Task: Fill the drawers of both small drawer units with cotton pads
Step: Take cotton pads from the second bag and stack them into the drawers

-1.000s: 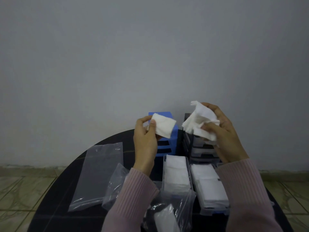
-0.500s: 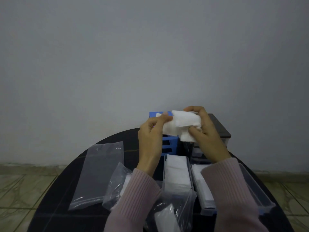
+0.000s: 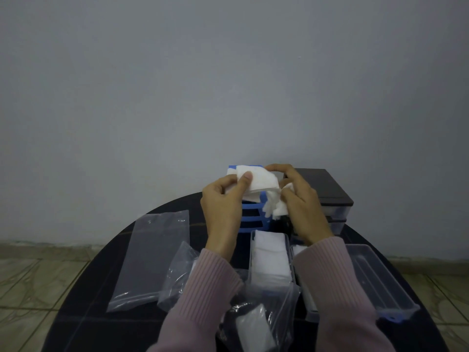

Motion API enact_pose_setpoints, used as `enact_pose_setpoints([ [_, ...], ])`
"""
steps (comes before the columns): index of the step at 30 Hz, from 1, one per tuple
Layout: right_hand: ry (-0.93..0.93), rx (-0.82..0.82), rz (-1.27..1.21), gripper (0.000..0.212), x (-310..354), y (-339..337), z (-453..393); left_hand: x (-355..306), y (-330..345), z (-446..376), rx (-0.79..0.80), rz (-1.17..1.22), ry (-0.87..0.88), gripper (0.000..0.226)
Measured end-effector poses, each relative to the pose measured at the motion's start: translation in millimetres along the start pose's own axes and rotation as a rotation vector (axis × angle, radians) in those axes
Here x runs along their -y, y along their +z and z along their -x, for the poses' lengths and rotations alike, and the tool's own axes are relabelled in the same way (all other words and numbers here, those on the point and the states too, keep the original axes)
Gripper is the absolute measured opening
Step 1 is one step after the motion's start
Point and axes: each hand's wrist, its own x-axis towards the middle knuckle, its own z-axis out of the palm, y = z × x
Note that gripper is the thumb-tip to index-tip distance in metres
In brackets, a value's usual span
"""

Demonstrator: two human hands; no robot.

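- On the dark round tabletop (image 3: 83, 323), which takes the whole lower part of the view, all the things are gathered near the person.
- Behind it stands a plain grey wall (image 3: 228, 85), and a tiled floor (image 3: 22, 280) shows at both sides.
- At the far edge stand the two small units side by side: the black drawer unit (image 3: 327, 191) on the right and the blue drawer unit (image 3: 251, 219) just to its left, partly hidden by the hands.
- A flat clear plastic bag (image 3: 152, 255) lies on the left part of the tabletop, and a second, crumpled bag (image 3: 177, 273) lies touching its right edge.
- An empty clear drawer (image 3: 375, 280) lies pulled out at the right, near the right sleeve.
- Between the two pink sleeves a drawer full of white pads (image 3: 270, 260) lies in front of the blue unit; another drawer beside it is mostly covered by the right arm, so its filling cannot be told.
- An open bag with pads (image 3: 256, 326) sits at the near edge.
- Raised before the units, the left hand (image 3: 223, 207) pinches a bundle of cotton pads (image 3: 258, 184) with thumb on top.
- Close beside it, the right hand (image 3: 302, 201) curls its fingers round a rumpled bunch of pads (image 3: 276, 209), perhaps part of the same bundle.
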Motion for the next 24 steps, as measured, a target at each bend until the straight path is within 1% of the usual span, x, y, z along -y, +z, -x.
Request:
enact_pose_setpoints([
  [2, 0.035, -0.037, -0.018, 0.032, 0.3, -2.3, -1.0, -0.3, -0.4, -0.9, 0.007, 0.013, -0.013, 0.017],
  [4, 0.075, -0.067, -0.083, 0.017, -0.4, -4.2, -2.8, -1.7, -0.9, -0.5, 0.020, 0.028, -0.025, 0.015],
  [5, 0.102, -0.059, -0.103, 0.020, -0.4, -4.9, -3.4, -2.9, -1.2, 0.1, 0.041, 0.043, -0.034, 0.012],
  [6, 0.126, -0.034, -0.107, 0.030, -0.4, -5.8, -3.5, -4.5, -1.1, 0.9, 0.073, 0.064, -0.042, 0.009],
  [7, 0.140, -0.006, -0.101, 0.036, -0.5, -6.4, -3.4, -5.9, -1.2, 2.1, 0.109, 0.087, -0.047, 0.008],
  [9, 0.133, 0.007, -0.102, 0.029, -0.9, -6.3, -3.3, -7.7, -0.8, 3.4, 0.152, 0.112, -0.040, 0.009],
  [11, 0.108, -0.024, -0.103, 0.019, -2.6, -6.5, -4.3, -8.0, -0.7, 3.4, 0.148, 0.122, -0.031, 0.012],
  [13, 0.095, -0.057, -0.117, 0.015, -4.0, -7.1, -4.9, -8.0, -0.7, 3.2, 0.139, 0.126, -0.030, 0.011],
  [16, 0.090, -0.081, -0.138, 0.013, -3.4, -8.5, -4.9, -8.3, -1.6, 2.8, 0.146, 0.121, -0.024, 0.010],
  [21, 0.097, -0.109, -0.085, 0.012, -2.4, -13.7, -4.8, -8.8, -2.8, 3.2, 0.154, 0.111, -0.014, 0.009],
  [24, 0.112, -0.094, -0.155, 0.015, -0.5, -17.6, -4.3, -10.2, -4.3, 2.8, 0.216, 0.098, -0.021, 0.007],
])
